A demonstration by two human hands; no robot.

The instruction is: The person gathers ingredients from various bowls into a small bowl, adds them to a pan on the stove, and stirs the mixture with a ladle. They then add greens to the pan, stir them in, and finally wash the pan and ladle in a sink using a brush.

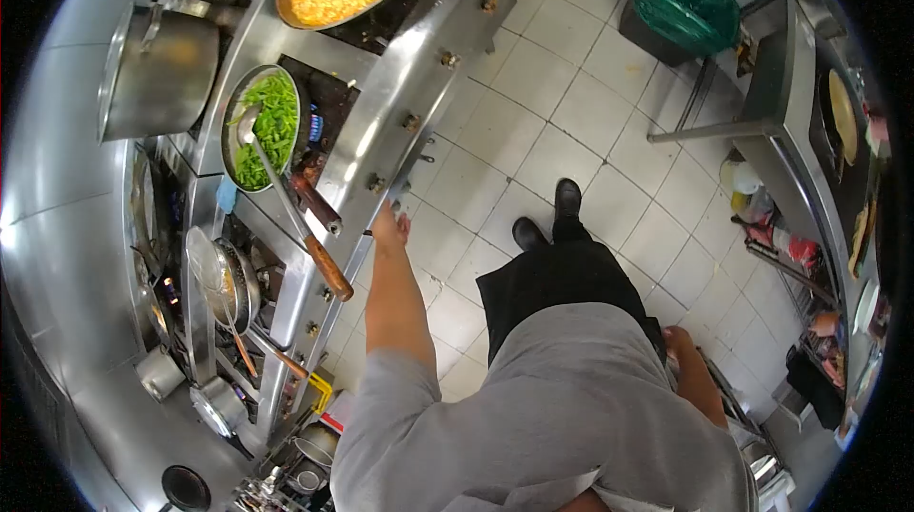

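1. Grey-shirted torso (562,417) fills the lower frame, nearest the camera; both arms run out from it.
2. Left hand (388,226) is stretched forward to the front edge of the steel stove (419,74), fingers curled at a control knob (377,184) on the sloped panel; whether it actually grips the knob I cannot tell.
3. Right hand (678,341) hangs low at the person's side, mostly hidden by the body; its state cannot be told.
4. Pan of green vegetables (263,127) sits on the burner up and to the left of the left hand, near it but apart.
5. Ladle (286,198) rests in that pan, its long axis running from the bowl in the greens toward the wooden handle end, just left of the left hand.
6. Left hand is far nearer the pan and ladle than the right.
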